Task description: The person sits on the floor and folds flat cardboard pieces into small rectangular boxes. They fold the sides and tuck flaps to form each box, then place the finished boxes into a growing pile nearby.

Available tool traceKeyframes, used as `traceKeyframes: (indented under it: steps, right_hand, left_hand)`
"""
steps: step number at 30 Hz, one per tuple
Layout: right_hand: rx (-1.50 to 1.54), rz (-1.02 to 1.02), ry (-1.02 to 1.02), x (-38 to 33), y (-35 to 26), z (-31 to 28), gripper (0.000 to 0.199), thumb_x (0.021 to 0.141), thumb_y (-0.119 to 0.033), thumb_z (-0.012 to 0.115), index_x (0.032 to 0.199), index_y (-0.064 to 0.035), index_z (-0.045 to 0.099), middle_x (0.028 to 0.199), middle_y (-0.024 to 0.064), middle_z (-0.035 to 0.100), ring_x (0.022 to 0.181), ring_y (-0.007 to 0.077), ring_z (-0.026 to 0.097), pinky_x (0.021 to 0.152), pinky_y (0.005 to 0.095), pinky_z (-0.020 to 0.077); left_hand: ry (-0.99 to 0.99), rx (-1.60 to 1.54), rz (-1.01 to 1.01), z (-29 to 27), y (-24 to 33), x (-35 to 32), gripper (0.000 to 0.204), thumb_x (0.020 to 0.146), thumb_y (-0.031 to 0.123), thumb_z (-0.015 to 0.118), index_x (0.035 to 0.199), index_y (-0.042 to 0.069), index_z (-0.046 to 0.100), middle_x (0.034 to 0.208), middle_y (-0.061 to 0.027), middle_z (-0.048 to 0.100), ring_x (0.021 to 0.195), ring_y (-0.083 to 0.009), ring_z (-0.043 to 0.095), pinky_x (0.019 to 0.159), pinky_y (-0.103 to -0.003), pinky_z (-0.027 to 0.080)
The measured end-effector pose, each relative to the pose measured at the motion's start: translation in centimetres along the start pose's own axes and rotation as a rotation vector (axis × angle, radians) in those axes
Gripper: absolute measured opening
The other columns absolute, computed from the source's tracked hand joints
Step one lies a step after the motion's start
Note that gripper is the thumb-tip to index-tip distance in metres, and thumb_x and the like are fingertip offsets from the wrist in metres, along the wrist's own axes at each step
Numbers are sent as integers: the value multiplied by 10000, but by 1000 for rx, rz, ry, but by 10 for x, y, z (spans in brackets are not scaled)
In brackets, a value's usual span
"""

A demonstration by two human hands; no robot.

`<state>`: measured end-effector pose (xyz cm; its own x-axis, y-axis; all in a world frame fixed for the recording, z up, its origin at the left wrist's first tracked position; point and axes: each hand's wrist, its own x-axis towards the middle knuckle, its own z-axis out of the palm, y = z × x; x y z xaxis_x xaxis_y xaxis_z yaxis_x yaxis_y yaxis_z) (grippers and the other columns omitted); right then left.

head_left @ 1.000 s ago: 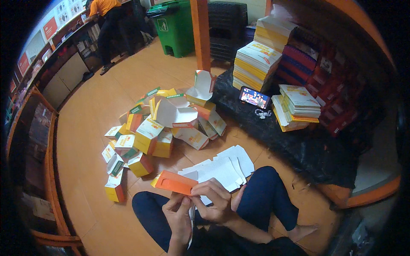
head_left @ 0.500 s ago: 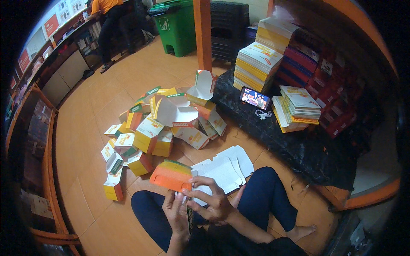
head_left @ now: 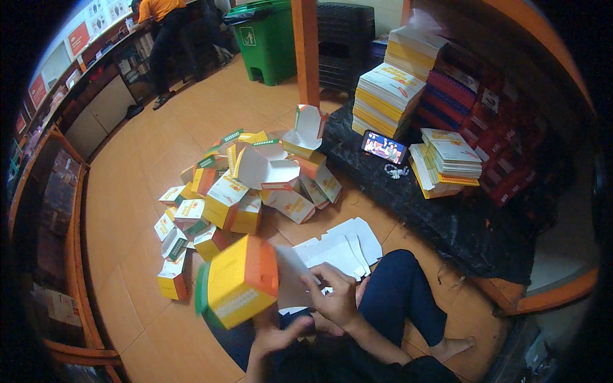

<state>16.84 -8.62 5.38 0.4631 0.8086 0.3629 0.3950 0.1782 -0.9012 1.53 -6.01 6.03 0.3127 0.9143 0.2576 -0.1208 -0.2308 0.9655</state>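
Observation:
A yellow, orange and green folded cardboard box (head_left: 239, 277), blurred by motion, is tilted in front of me above my left knee. My left hand (head_left: 271, 335) supports it from below, thumb stuck out to the side and the other fingers hidden behind the box. A pale flap (head_left: 295, 274) stands out from its right side. My right hand (head_left: 337, 297) has bent fingers at that flap's edge. Beyond my lap, flat white box blanks (head_left: 338, 246) lie overlapping on the floor. A heap of folded boxes (head_left: 236, 191) sits farther off.
To the right, a black-covered low platform (head_left: 434, 220) bears a lit phone (head_left: 383, 147), a string of beads (head_left: 396, 171) and stacks of cardboard blanks (head_left: 389, 96). An orange post (head_left: 307, 57) and a green bin (head_left: 265, 48) stand behind. Another person (head_left: 167, 45) leans at the far-left counter.
The box has swung left and toward me, now showing its yellow and green sides. My left hand has shifted below it. My right hand has moved slightly right.

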Motion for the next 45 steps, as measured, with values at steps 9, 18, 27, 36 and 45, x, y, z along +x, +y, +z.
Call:
traceKeyframes:
  steps: [9, 18, 27, 36, 45]
  right_hand:
    - [228, -6, 78, -1, -24, -1, 88, 947, -77, 683, 955, 8, 662, 870, 116, 616, 759, 201, 662, 631, 306, 540]
    - [-28, -280, 106, -3, -31, -7, 196, 900, -39, 715, 1096, -27, 710, 925, 102, 620, 803, 228, 656, 663, 326, 535]
    - [15, -389, -27, 4, -32, -13, 275, 839, -29, 752, 1110, -65, 724, 969, 98, 662, 835, 251, 672, 729, 355, 551]
    - [115, -419, -338, 12, -23, -14, 334, 815, -4, 742, 1137, -61, 673, 1001, 100, 673, 901, 296, 708, 777, 395, 591]
    - [-80, -454, -162, 11, -13, -12, 260, 789, 50, 709, 1036, 25, 630, 1004, 125, 640, 869, 303, 705, 741, 376, 601]
  left_hand:
    - [84, 670, 539, 1, -22, 11, 405, 543, 88, 843, 920, 108, 696, 991, -79, 688, 1001, -315, 649, 882, -418, 520]
    - [171, 649, 505, 19, -15, 4, 283, 679, 65, 803, 944, 76, 705, 987, -99, 689, 920, -287, 666, 810, -371, 536]
    - [264, 200, -72, 10, -17, -6, 55, 921, 15, 665, 949, -32, 671, 950, -66, 705, 840, -159, 650, 711, -316, 541]
    - [358, -340, -194, 8, -27, -9, 265, 896, -24, 660, 1156, -19, 612, 1078, -114, 685, 905, -190, 656, 762, -322, 519]
    - [110, -298, -295, 14, -8, 2, 125, 917, 32, 702, 1025, -28, 686, 951, -70, 703, 855, -135, 626, 772, -285, 484]
